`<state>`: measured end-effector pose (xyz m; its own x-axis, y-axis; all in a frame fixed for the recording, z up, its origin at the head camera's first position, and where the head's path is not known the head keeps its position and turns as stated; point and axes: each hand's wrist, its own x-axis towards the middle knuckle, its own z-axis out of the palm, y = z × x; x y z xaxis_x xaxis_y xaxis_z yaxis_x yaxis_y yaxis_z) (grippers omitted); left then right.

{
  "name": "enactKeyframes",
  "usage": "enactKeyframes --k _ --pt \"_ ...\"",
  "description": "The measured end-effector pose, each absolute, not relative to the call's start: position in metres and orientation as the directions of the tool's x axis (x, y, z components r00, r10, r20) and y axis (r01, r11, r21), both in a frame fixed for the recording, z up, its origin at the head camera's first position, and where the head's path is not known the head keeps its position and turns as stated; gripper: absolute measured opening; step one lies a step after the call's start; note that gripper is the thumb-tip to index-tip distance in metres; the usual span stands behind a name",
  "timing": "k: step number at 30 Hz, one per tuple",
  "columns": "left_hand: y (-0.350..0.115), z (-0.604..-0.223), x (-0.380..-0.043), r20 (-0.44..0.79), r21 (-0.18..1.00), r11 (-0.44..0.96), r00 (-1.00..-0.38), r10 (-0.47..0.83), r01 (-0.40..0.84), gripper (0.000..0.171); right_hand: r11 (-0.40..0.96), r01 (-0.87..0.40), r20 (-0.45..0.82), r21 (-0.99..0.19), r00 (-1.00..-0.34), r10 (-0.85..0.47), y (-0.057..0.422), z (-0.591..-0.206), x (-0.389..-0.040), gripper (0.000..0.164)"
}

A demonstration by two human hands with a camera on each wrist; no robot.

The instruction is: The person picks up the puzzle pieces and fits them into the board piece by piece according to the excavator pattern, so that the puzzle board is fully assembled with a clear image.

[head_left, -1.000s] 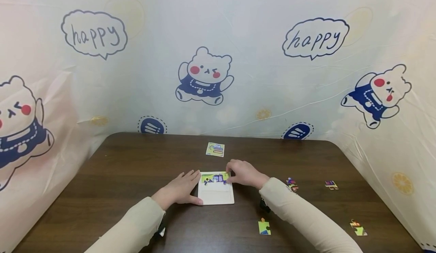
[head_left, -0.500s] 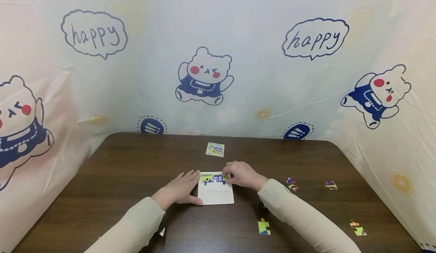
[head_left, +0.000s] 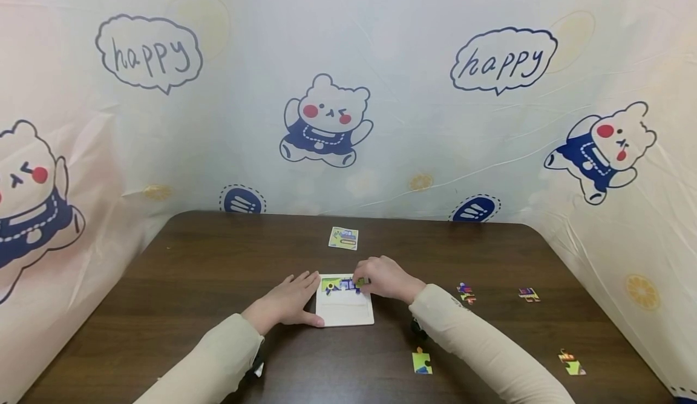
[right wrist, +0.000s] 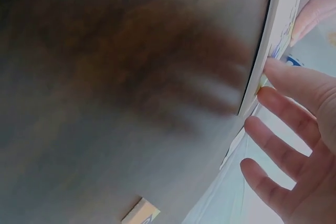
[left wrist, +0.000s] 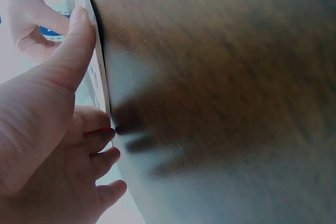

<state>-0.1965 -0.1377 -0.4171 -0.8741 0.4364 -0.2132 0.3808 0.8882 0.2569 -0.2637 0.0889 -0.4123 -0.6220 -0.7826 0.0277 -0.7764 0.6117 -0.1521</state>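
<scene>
Head view, left to right. Pale curtain (head_left: 414, 120) behind, printed with white bears in blue and the word "happy" in outlined bubbles; dark brown wood-grain table (head_left: 163, 295) in front of it. From lower left, a beige sleeve (head_left: 212, 358), dark band at the wrist. Left hand (head_left: 285, 302) open, fingers extended, alongside the left edge of a flat white square tray (head_left: 345, 316); thumb tip on the near left corner. Left wrist view agrees: thumb against the tray rim, other fingers spread below it.

Tray lies flat, central, toward the near side of the table. Across its far part, a strip of joined green-and-purple puzzle pieces (head_left: 339, 284); nearer part shows plain white. Beyond the tray, well apart from it, a small square picture card (head_left: 343, 238), mostly yellow-green with blue.

Right hand (head_left: 385, 278) over the tray's far right corner, thumb and forefinger pinching a small green puzzle piece (head_left: 363, 282). Right wrist view: remaining fingers loosely bent.

Farther right, loose on the table: a lime-green piece with an orange knob (head_left: 422, 362) near the right sleeve (head_left: 479, 343); a purple-and-red cluster (head_left: 466, 293); a purple-and-white piece (head_left: 529, 295); a green-and-orange piece (head_left: 571, 363), farthest right.
</scene>
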Motion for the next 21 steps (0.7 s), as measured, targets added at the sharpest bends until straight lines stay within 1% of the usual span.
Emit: enactKeyframes --k 6,14,18,21 --pt "-0.138 -0.417 -0.196 -0.215 0.258 0.889 -0.874 0.435 0.379 0.094 0.63 -0.757 0.033 -0.172 -0.644 -0.764 0.088 -0.415 -0.265 0.018" --pt "-0.138 -0.418 -0.198 -0.216 0.257 0.891 -0.876 0.431 0.375 0.093 0.611 -0.772 0.035 -0.174 -0.625 -0.78 0.089 -0.414 -0.265 0.018" --pt "-0.137 -0.418 -0.198 -0.21 0.251 0.891 -0.877 0.433 0.379 0.094 0.636 -0.738 0.005 -0.227 -0.654 -0.757 0.093 -0.409 -0.264 0.022" --pt "-0.137 -0.417 -0.196 -0.205 0.254 0.888 -0.876 0.436 0.383 0.093 0.655 -0.707 0.009 -0.266 -0.681 -0.732 0.102 -0.407 -0.265 0.026"
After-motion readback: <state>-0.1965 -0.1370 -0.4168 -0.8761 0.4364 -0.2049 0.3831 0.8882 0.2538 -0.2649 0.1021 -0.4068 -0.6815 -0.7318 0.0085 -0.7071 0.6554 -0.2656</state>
